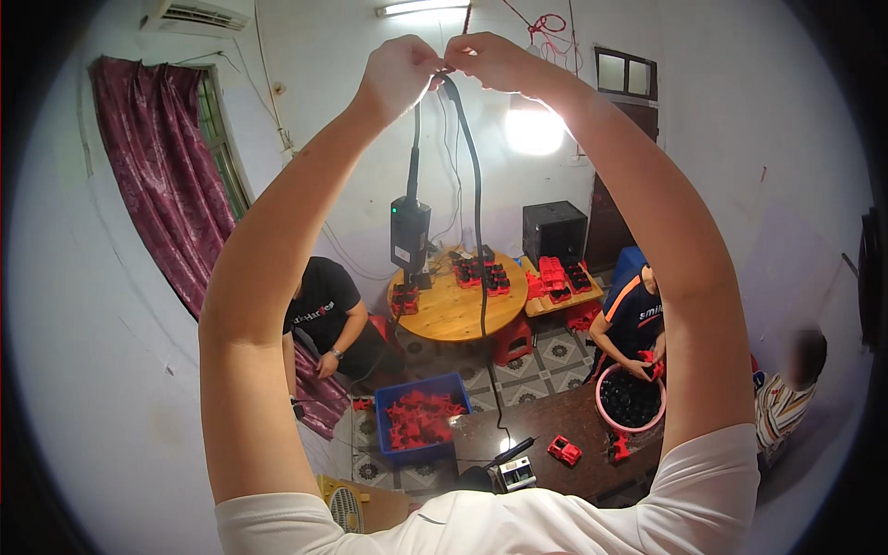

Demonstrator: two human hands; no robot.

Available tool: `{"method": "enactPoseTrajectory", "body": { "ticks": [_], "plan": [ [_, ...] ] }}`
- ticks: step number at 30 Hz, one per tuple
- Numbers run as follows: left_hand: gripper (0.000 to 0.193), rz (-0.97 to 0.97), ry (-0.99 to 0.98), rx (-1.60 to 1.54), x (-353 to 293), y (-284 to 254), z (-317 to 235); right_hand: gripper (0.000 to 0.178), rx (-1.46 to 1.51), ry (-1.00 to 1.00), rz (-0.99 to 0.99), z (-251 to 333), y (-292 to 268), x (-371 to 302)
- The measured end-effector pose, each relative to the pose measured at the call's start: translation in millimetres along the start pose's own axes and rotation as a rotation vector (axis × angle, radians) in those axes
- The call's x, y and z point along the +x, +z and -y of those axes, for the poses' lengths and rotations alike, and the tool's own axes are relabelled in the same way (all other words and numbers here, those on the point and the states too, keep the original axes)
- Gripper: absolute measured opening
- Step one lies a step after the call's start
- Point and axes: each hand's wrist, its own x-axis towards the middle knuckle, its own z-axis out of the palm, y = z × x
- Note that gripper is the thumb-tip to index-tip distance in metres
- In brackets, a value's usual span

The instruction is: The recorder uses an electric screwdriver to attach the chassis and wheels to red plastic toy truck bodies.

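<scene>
Both my arms reach up, and my hands meet at the top of the view. My left hand (404, 72) is closed in a pinch, its fingertips beside the bend of a black cable (478, 190). Close against it, my right hand (497, 63) is closed too, pinching at the same spot. A red string (468, 17) comes down from above to the fingertips; its lower end is partly hidden by the fingers. From the cable hangs a black power adapter (410, 233) with a small green light.
Beyond are a round wooden table (453, 316) bearing red-and-black toy vehicles and a black speaker (554, 231). Below are a blue bin (384, 433) of red parts, a brown table (541, 421) with a red toy car (564, 450), and a pink basin (603, 407). Several people sit nearby.
</scene>
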Motion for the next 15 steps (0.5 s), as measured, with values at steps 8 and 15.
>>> {"method": "enactPoseTrajectory", "body": {
  "ticks": [8,15],
  "plan": [
    [0.015,0.211,0.120,-0.348,7,-8,26,0.024,0.487,0.118,0.152,3,-1,-8],
    [0.011,0.151,0.117,-0.592,8,0,33,0.020,0.837,0.139,0.357,-13,-4,5]
  ]
}}
